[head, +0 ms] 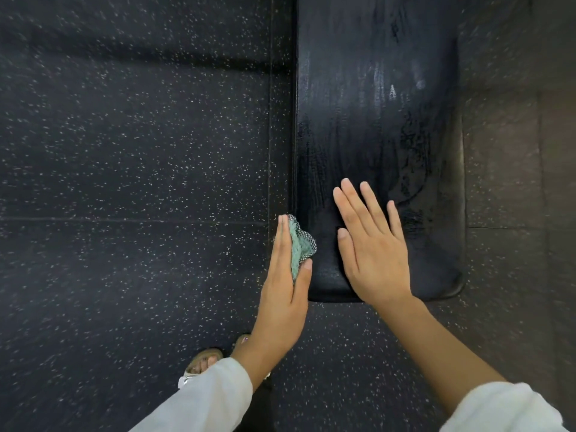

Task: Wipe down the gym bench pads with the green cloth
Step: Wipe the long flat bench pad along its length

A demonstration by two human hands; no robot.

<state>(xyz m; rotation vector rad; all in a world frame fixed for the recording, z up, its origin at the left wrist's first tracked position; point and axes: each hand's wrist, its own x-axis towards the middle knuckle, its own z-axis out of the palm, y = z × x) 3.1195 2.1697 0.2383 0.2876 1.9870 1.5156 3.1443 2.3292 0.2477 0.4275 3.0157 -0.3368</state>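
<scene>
One bench pad (374,126); one green cloth (300,244) pinched in left hand (285,294); right hand (374,257) spread flat on it.

A single wide-angle camera worn on the head looks almost straight down from close range, so that both forearms in white sleeves (212,397) enter from the bottom edge and the sandalled feet (204,361) show beside the left forearm. It faces along the long black padded gym bench pad (374,135), which runs from lower centre to the top edge, right of the middle. The left hand (286,291), pinching the crumpled green mesh cloth (299,244), and the flat right hand (371,254) sit near centre, while dark speckled rubber floor (124,151) fills the left half.
</scene>
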